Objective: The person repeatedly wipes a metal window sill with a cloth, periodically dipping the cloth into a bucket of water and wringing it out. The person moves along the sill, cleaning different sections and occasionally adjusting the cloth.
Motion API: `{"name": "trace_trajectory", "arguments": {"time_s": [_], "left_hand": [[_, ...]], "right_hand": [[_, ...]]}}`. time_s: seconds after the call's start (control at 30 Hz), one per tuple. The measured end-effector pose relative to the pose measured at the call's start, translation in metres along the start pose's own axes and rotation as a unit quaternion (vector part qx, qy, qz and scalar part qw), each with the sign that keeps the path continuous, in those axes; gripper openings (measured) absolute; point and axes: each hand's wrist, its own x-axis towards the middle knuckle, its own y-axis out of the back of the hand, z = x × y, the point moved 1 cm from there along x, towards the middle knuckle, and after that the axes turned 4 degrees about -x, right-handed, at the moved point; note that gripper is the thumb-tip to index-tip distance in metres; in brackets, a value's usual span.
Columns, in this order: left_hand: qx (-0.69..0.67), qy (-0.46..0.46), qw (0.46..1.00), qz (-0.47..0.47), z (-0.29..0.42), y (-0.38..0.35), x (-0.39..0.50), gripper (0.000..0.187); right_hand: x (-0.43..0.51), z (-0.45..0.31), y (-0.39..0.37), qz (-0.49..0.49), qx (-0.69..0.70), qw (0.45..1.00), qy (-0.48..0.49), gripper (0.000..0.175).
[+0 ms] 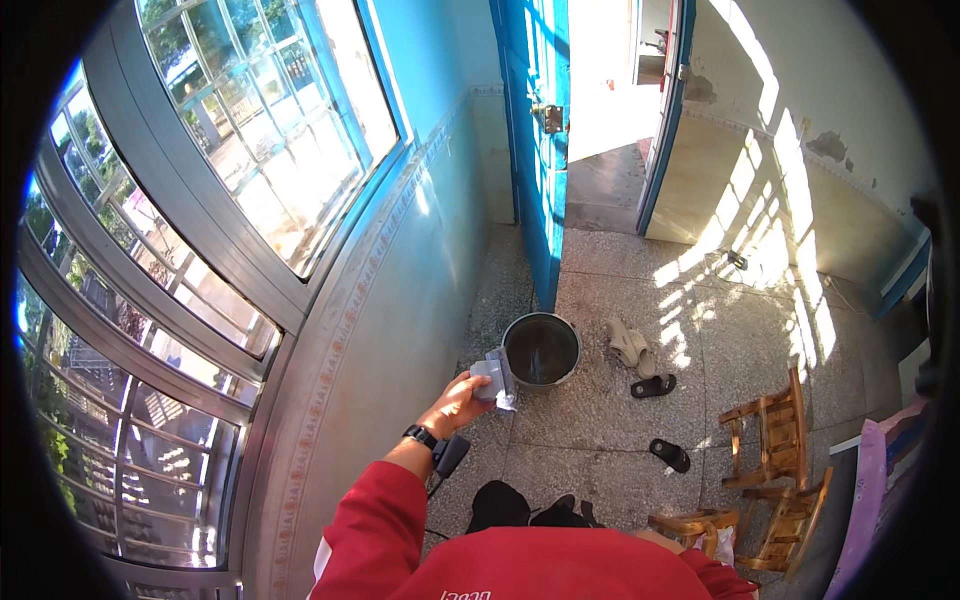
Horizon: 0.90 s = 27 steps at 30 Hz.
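My left hand (456, 403) stretches out in front of me, its thumb and fingers closed around a grey block-shaped object (487, 379). A pale, partly see-through layer (507, 381), perhaps cloth or plastic, runs along the object's far side. What the object is exactly, I cannot tell. Just beyond it, a round metal bucket (576, 361) stands on the floor with dark liquid inside. The held object overlaps the bucket's left rim in view; whether they touch is unclear. A black watch (421, 435) is on my left wrist. My right hand is out of view; only its red sleeve (716, 577) shows.
A blue door (541, 187) stands ajar behind the bucket. Barred windows (270, 127) line the left wall. Beige clogs (630, 347) and black slippers (654, 385) lie on the speckled floor (577, 480). Wooden chairs (780, 435) stand at right, near a purple cloth (862, 487).
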Motion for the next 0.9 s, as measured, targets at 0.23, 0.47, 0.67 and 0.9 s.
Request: {"name": "trace_trajectory", "arguments": {"time_s": [0.23,0.47,0.67,0.9], "left_hand": [[0.046,0.029,0.995,0.082,0.019,0.004,0.103,0.025],[0.143,0.119,0.974,0.131,0.019,0.028,0.237,0.041],[0.285,0.163,0.928,0.178,-0.029,0.071,0.348,0.044],[0.365,0.207,0.878,0.232,-0.165,0.143,0.474,0.053]], "right_hand": [[0.061,0.006,0.116,-0.093,0.027,0.995,-0.02,0.067],[0.065,-0.027,0.15,0.01,0.122,0.987,-0.103,0.075],[0.098,-0.005,0.15,-0.02,0.154,0.976,-0.156,0.087],[0.128,0.037,0.127,0.099,0.179,0.961,-0.187,0.102]]}}
